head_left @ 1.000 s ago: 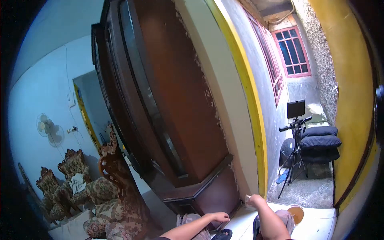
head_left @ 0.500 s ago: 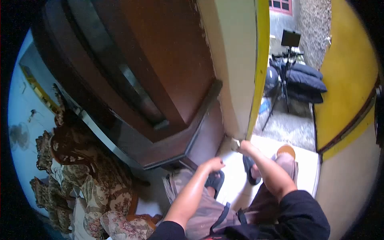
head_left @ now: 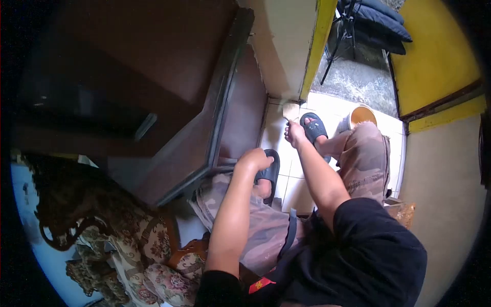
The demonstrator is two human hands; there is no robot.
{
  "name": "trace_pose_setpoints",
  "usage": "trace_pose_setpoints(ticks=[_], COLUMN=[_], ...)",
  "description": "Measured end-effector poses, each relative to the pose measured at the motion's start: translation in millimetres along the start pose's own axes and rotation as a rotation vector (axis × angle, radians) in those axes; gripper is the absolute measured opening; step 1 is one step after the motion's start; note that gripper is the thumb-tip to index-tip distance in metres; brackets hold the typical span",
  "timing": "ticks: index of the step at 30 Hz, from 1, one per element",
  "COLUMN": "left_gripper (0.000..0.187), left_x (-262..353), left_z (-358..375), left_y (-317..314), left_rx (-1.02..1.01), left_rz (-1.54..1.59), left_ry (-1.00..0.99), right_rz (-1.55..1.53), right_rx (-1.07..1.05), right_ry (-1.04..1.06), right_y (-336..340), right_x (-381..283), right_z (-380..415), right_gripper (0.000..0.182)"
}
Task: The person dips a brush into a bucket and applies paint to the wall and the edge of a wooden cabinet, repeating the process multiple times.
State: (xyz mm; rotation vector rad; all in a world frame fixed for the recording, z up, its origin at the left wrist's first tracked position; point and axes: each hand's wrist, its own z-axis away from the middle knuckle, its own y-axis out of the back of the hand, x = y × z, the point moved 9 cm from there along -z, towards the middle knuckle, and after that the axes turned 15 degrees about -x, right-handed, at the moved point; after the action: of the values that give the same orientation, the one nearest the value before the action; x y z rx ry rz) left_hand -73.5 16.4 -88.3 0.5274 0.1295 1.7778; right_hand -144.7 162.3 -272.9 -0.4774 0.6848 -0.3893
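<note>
My right hand (head_left: 294, 134) grips a brush (head_left: 290, 110) by its handle. The brush's pale, wide head is over the white tiled floor (head_left: 290, 165), close to the foot of the cream wall. My left hand (head_left: 255, 159) is closed in a loose curl with nothing visible in it, above my left sandal (head_left: 271, 169) and beside the dark cabinet. A pail (head_left: 363, 115) with an orange-yellow inside stands by my right knee, partly hidden by the trouser leg.
A large dark wooden cabinet (head_left: 199, 128) fills the left side. Floral upholstered furniture (head_left: 153, 240) is at lower left. Beyond the doorway are tripod legs (head_left: 335, 48) and dark cushions (head_left: 378, 23). A yellow and cream wall (head_left: 440, 61) bounds the right.
The view has tilted down, showing more floor and the pail. My right hand and brush have moved from beside the wall's lower edge to over the tiles. The left hand stays curled.
</note>
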Motion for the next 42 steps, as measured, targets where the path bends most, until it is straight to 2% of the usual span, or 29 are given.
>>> trace_pose_setpoints(ticks=[2,5,7,10,12,15,18,20,21,25,29,31,33,34,36,38,39,42], left_gripper=[0.048,0.048,0.048,0.047,0.047,0.046,0.045,0.045,0.03,0.03,0.03,0.029,0.039,0.039,0.029,0.029,0.028,0.029], left_x=[-1,-6,-6,-10,-14,-25,-28,4,-5,-9,0,0,-4,-6,1,3,3,0], left_z=[12,20,15,16,11,3,1,6,4,4,7,5,1,1,4,6,6,5], left_y=[-3,-11,-11,-7,-8,-18,-29,-20,-21,-23,-19,-22,-36,-37,-27,-26,-25,-30], left_rx=[0.028,-0.034,-0.032,0.015,0.006,-0.025,-0.078,-0.099,0.067,0.119,0.06,0.023,-0.14,-0.14,0.036,0.042,0.05,0.067], left_rz=[0.01,-0.012,0.008,0.036,0.06,0.049,-0.026,0.031,0.078,0.001,-0.024,-0.028,-0.009,-0.009,-0.039,-0.034,-0.03,-0.027], left_ry=[0.01,0.128,0.047,0.082,0.085,0.11,0.106,-0.078,-0.091,-0.104,-0.041,-0.037,-0.009,-0.005,-0.091,-0.083,-0.077,-0.102], right_rz=[-0.125,-0.051,-0.048,-0.128,0.019,0.195,0.261,0.315,0.299,0.229,0.227,0.299,0.365,0.434,0.479,0.519,0.48,0.216], right_rx=[0.016,0.027,0.042,0.074,0.153,0.153,0.183,0.191,0.195,0.157,0.176,0.133,0.081,0.029,-0.049,-0.127,-0.051,0.206], right_ry=[0.06,0.007,-0.016,-0.015,-0.014,0.125,0.172,0.116,0.115,0.053,-0.008,0.023,0.001,-0.02,-0.031,-0.043,-0.001,0.178], right_y=[3,8,10,12,22,59,70,64,65,48,43,59,58,55,54,65,63,39], right_x=[23,41,42,41,37,85,117,112,113,82,65,78,80,81,81,99,92,46], right_z=[-19,-44,-67,-107,-136,-241,-293,-284,-281,-241,-233,-274,-286,-292,-302,-336,-336,-266], right_gripper=[0.022,0.022,0.023,0.023,0.022,0.019,0.017,0.015,0.015,0.016,0.018,0.018,0.018,0.019,0.019,0.019,0.019,0.019])
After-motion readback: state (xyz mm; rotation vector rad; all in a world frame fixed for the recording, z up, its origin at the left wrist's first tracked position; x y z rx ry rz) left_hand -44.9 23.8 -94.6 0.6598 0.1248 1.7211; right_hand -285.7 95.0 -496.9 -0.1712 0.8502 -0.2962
